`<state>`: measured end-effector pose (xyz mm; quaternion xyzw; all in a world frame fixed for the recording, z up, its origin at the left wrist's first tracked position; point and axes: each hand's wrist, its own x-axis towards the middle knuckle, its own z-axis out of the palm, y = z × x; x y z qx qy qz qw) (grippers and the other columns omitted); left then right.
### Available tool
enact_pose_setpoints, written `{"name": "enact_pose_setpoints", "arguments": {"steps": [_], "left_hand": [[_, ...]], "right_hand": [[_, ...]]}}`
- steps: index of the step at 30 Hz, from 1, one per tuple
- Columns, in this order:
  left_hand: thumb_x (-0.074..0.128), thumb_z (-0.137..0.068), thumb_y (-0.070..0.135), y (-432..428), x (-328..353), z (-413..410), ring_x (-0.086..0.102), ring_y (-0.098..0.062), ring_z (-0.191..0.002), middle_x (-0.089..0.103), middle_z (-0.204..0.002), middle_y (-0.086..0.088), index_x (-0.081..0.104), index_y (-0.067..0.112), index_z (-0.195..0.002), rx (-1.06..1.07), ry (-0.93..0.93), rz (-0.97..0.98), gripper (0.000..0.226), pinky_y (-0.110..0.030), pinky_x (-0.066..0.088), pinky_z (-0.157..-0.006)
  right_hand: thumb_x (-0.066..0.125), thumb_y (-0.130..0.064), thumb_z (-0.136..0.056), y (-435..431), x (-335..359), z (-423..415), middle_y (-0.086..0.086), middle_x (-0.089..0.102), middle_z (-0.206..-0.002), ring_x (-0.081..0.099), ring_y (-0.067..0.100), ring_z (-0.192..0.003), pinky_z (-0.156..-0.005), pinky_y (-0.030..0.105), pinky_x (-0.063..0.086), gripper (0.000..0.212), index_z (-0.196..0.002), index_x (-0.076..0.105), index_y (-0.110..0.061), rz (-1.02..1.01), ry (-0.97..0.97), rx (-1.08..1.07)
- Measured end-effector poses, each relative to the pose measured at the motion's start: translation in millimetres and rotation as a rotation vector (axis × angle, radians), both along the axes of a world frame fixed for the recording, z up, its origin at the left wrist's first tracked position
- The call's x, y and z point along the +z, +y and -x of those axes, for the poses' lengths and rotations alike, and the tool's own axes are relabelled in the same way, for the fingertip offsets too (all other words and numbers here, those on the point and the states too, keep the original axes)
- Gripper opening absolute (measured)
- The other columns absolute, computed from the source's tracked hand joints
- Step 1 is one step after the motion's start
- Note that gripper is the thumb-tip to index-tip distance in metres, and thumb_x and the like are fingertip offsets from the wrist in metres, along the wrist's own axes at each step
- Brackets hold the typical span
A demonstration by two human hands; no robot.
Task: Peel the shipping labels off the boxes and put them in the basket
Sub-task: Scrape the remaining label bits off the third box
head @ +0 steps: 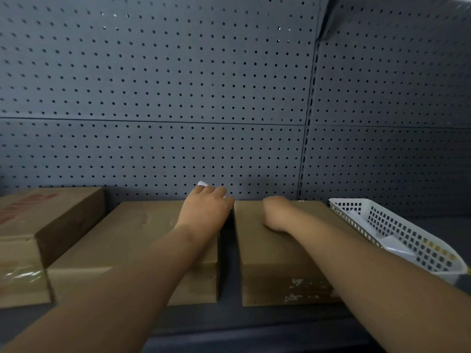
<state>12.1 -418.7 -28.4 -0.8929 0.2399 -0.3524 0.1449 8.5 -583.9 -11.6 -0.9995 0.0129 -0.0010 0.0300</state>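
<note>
Three brown cardboard boxes sit side by side on a dark shelf. My left hand (pixel 206 208) is at the far right corner of the middle box (pixel 122 240), closed around a scrap of white label (pixel 203 184) that sticks out above the knuckles. My right hand (pixel 276 214) rests as a loose fist on top of the right box (pixel 270 253); whether it holds anything is hidden. A white plastic basket (pixel 433 250) stands to the right of that box, with white label pieces lying inside it. Torn white label bits remain on the right box's front face (pixel 295 289).
A taller box with red printing (pixel 48 217) stands at the left. A grey pegboard wall (pixel 178 98) closes off the back of the shelf. A narrow dark gap (pixel 228 250) separates the middle and right boxes. The shelf's front edge (pixel 254 337) runs below the boxes.
</note>
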Motion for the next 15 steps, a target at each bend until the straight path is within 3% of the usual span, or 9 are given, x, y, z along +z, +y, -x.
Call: {"name": "enact_pose_setpoints", "arguments": {"steps": [2,4,6,8,13,15], "left_hand": [[0.056,-0.091,0.018,-2.4,-0.9,0.6,0.058,-0.024,-0.097,0.059,-0.104,-0.002,0.06,0.017,-0.105,-0.006,-0.048,-0.016,0.015,-0.032,0.042,-0.086],[0.049,-0.093,0.016,-5.7,0.3,3.0,0.054,-0.023,-0.104,0.056,-0.112,-0.003,0.055,0.016,-0.113,0.001,-0.028,-0.035,0.02,-0.032,0.039,-0.091],[0.05,-0.094,0.017,-8.7,1.6,7.2,0.054,-0.022,-0.103,0.057,-0.111,-0.001,0.056,0.018,-0.112,0.008,-0.035,-0.02,0.02,-0.031,0.039,-0.09],[0.05,-0.093,0.017,-9.2,0.1,11.2,0.055,-0.022,-0.1,0.057,-0.109,-0.001,0.057,0.019,-0.11,0.024,-0.04,-0.023,0.018,-0.031,0.039,-0.09],[0.051,-0.092,0.015,-14.6,-1.2,19.1,0.054,-0.024,-0.102,0.055,-0.11,-0.003,0.055,0.017,-0.111,0.004,-0.007,-0.03,0.02,-0.034,0.039,-0.09],[0.051,-0.093,0.017,-13.5,-1.6,23.0,0.054,-0.024,-0.102,0.055,-0.111,-0.003,0.055,0.018,-0.113,0.006,-0.012,-0.027,0.02,-0.033,0.04,-0.091]], "right_hand": [[0.049,-0.012,-0.094,16.4,-1.3,21.4,0.011,0.063,-0.105,0.06,0.025,-0.094,-0.079,0.035,0.049,0.023,-0.11,0.063,-0.005,-0.074,0.015,0.179],[0.052,-0.015,-0.093,16.2,2.5,36.0,0.008,0.063,-0.1,0.057,0.02,-0.088,-0.078,0.031,0.047,0.019,-0.106,0.064,-0.007,-0.074,0.06,0.289],[0.049,-0.014,-0.094,-3.9,6.0,33.2,0.004,0.055,-0.085,0.051,0.017,-0.073,-0.067,0.028,0.044,0.014,-0.09,0.061,-0.008,-0.005,0.054,0.182],[0.045,-0.013,-0.095,-18.3,4.1,36.3,0.002,0.045,-0.072,0.044,0.016,-0.062,-0.054,0.025,0.037,0.024,-0.072,0.05,-0.011,0.087,0.013,0.037],[0.052,-0.017,-0.094,10.6,-4.6,75.2,0.001,0.057,-0.095,0.053,0.014,-0.086,-0.08,0.027,0.046,0.016,-0.103,0.063,-0.012,-0.077,-0.004,0.379],[0.051,-0.016,-0.094,-12.8,0.1,71.8,0.007,0.062,-0.097,0.058,0.02,-0.088,-0.085,0.032,0.05,0.017,-0.1,0.064,-0.007,-0.028,-0.018,0.287]]}}
